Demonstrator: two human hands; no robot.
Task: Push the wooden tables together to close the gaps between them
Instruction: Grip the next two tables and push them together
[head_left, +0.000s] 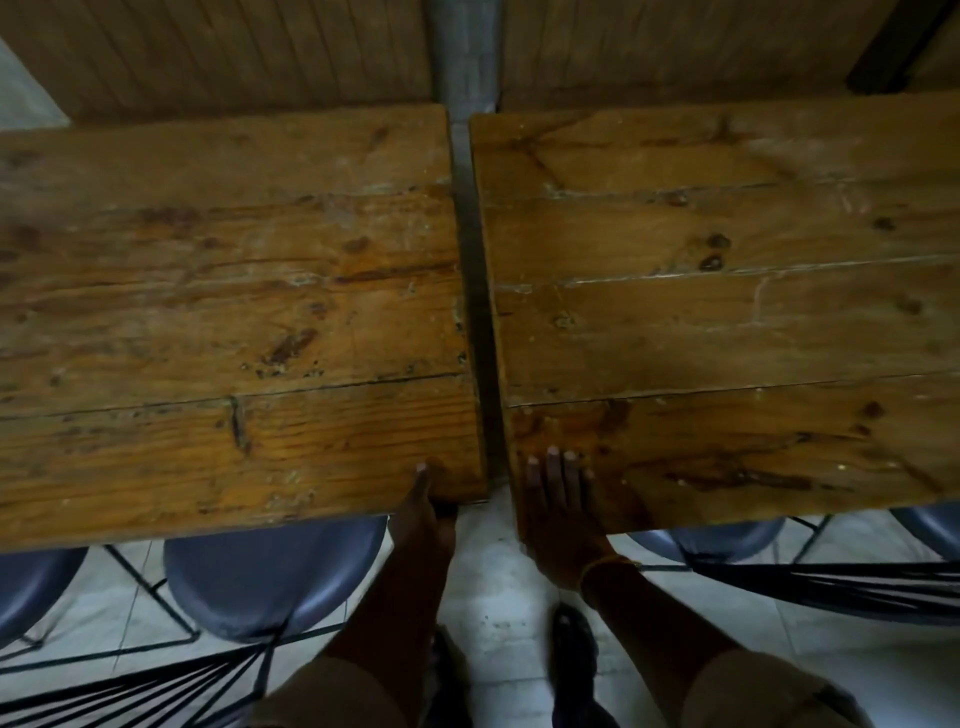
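The gap between the two wooden tops runs straight away from the person, a dark strip from the near edge to the far wall, looking slightly wider at the near end, though the wide lens may account for that. The left counter lies on one side of it, the right counter on the other, so closing it calls for a sideways shove across the strip, not along it.

Both hands sit at the near corners that flank the gap. The left hand hooks the left counter's corner, thumb on top and the other fingers hidden beneath the edge, so it appears to be gripping the board. The right hand lies flat on the right counter, fingers spread and clasping nothing, just beside the gap. Either hand is equally close; I would judge a pull inward with the left and a push with the right palm.

Blue chairs are tucked under both tops, and the person's shoes stand on the pale tiled floor directly below the opening.
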